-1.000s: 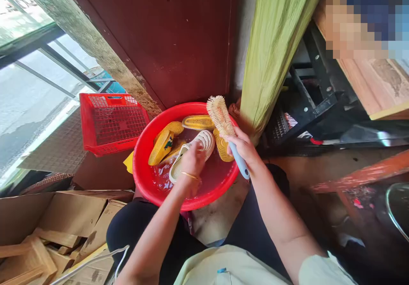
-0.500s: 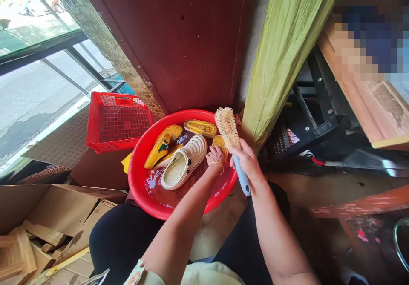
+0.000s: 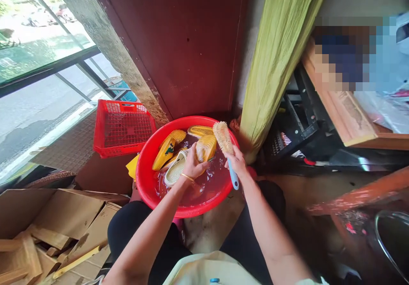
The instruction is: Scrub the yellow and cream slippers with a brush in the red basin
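My left hand (image 3: 193, 164) is closed around a yellow slipper (image 3: 208, 145), its ridged sole turned up, over a red basin (image 3: 143, 193) of water. Gripped in my right hand (image 3: 237, 162) is a scrub brush (image 3: 233, 177) with a pale blue handle; its cream bristles point up, just right of the slipper. A white clog (image 3: 174, 172) lies in the basin beside my left hand, partly covered by it. Yellow clogs (image 3: 163, 154) with a dark green picture rest at the basin's left side. At the back lies another yellow sole (image 3: 198, 130).
A red plastic crate (image 3: 124, 129) stands behind the basin on the left. A cardboard box (image 3: 67, 212) with wood pieces is at lower left. A green curtain (image 3: 271, 63) hangs by the maroon panel (image 3: 179, 42). To the right are a wooden table (image 3: 341, 110) and a metal-rimmed pot (image 3: 388, 242).
My left hand has moved left and lifted the yellow slipper from the basin's right side. The brush in my right hand has shifted slightly down and left. The view has tilted a little.
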`<state>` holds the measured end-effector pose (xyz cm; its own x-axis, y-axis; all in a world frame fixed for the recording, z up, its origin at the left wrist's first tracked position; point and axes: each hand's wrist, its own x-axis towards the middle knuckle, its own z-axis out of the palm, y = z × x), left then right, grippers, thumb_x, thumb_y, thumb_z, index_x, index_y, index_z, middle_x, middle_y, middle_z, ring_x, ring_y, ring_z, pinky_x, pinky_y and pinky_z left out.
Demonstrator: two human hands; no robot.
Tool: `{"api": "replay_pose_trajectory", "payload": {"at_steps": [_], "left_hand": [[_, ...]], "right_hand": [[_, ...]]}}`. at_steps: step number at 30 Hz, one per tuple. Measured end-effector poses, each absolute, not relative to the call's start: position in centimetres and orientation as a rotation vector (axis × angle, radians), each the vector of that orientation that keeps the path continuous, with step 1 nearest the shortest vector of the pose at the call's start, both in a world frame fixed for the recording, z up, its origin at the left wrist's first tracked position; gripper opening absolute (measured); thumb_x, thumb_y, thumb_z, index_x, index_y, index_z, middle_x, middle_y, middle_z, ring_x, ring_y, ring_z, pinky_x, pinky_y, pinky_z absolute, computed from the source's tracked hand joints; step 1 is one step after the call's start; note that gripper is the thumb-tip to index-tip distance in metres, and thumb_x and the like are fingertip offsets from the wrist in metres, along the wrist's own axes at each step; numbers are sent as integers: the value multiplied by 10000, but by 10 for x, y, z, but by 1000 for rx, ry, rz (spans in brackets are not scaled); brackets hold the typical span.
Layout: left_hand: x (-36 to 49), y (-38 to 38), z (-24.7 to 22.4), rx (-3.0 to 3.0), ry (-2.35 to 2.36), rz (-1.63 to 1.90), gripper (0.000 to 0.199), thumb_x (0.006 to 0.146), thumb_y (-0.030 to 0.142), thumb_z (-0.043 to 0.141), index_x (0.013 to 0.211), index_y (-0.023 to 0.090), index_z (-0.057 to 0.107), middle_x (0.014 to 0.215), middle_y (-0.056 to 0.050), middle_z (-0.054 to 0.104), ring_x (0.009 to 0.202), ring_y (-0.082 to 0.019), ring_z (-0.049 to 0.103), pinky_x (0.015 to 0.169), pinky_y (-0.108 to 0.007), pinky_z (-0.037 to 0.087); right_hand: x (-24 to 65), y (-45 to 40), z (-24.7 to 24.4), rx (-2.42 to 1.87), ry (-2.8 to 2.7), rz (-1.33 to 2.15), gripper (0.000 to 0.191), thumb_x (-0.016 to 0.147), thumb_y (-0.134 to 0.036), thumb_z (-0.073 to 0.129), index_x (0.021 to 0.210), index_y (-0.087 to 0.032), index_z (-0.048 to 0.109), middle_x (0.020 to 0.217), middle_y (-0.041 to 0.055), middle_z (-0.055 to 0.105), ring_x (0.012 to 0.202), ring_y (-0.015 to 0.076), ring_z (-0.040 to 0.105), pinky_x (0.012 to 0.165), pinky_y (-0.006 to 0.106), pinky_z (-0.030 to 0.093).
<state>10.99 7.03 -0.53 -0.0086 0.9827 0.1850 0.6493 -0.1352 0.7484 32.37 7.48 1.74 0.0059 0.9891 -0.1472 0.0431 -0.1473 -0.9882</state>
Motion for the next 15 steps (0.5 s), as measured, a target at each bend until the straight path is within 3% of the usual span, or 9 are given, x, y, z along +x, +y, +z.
{"api": "replay_pose_trajectory", "payload": {"at_steps": [2,4,8,10,15], "left_hand": [[81,54,5,1951,1699,1015,1056,705,347,751,1580,129,203,1564,-221,376,1444,-402,370,1176,-571,321],[61,37,11,2010,1714,1011,1116,698,362,760,1600,144,139,1590,-229,319,1472,-409,326,1182,-591,307],[51,13,7,2039,1782,996,1130,703,320,743,1614,193,86,1583,-217,336,1458,-390,363,1157,-586,350],[51,8,2,2045,1824,1007,1142,697,326,750,1613,187,81,1581,-224,345,1448,-395,376,1151,-584,355],[40,5,-13,1909,2073,935,1109,717,447,759,1591,126,157,1481,-280,457,1346,-451,481,1066,-637,396]], "right_hand": [[317,65,10,-1349,-1268,1250,571,826,-482,596,1314,-192,531,655,-52,623,415,123,543,403,227,445],[305,51,4,-1336,-1414,1170,592,857,-486,577,1375,-208,501,831,0,689,488,133,585,439,252,498],[280,22,-1,-1282,-1761,845,505,946,-381,498,1414,-194,533,1163,131,681,926,236,687,781,370,605],[273,15,0,-1302,-1903,696,496,980,-318,439,1444,-169,532,1171,165,672,1057,265,659,920,399,563],[265,26,8,-1548,-2027,507,521,1015,-299,384,1503,-151,489,1166,192,668,1013,284,658,895,402,551]]}}
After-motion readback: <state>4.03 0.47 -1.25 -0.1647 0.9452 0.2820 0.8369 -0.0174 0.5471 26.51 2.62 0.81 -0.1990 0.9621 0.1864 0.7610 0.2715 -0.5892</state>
